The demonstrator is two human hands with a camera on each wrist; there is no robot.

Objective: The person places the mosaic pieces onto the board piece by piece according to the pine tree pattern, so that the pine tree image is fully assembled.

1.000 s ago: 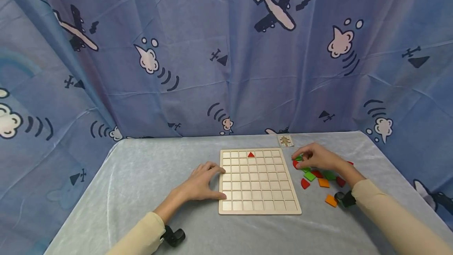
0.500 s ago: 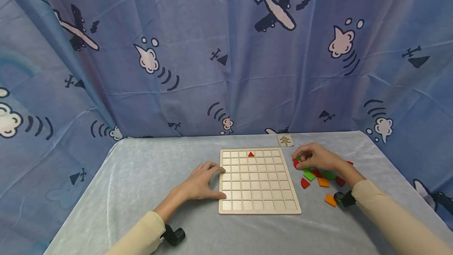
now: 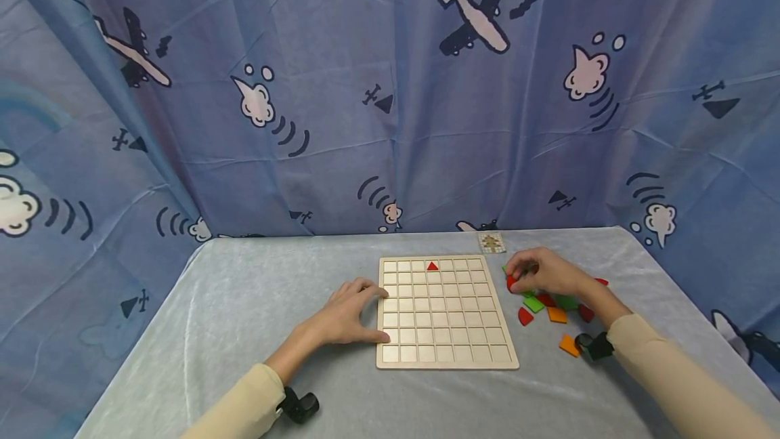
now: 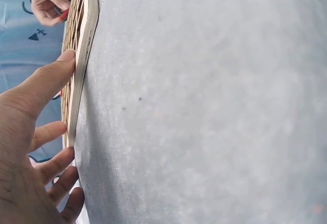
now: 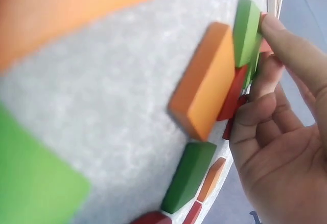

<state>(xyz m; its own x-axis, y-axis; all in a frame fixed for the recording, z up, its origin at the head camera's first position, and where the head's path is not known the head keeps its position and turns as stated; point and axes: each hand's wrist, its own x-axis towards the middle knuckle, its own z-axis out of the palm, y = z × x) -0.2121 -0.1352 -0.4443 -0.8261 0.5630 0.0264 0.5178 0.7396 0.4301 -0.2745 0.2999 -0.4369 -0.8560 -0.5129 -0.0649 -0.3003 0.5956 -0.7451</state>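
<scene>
A pale wooden grid board [image 3: 445, 317] lies on the table, with a red triangle [image 3: 432, 266] in its far row. My left hand [image 3: 344, 316] rests at the board's left edge, thumb and fingers spread apart. In the left wrist view its thumb lies over the rim. To the right of the board, my right hand [image 3: 546, 272] pinches a red block [image 3: 510, 283] between thumb and fingers, low over the pile. The block's shape is partly hidden. Beneath and beside this hand are green blocks [image 3: 533, 303] and an orange block [image 5: 204, 81].
A small pattern card [image 3: 491, 242] lies behind the board's far right corner. A red quarter-circle block [image 3: 525, 316] and an orange square block [image 3: 569, 345] lie apart from the pile. Grey cloth [image 3: 256, 290] covers the table, and a blue curtain [image 3: 335, 87] hangs behind.
My right hand has shifted very slightly to the right with the red block between its fingers. The left hand and the board have stayed in place.
</scene>
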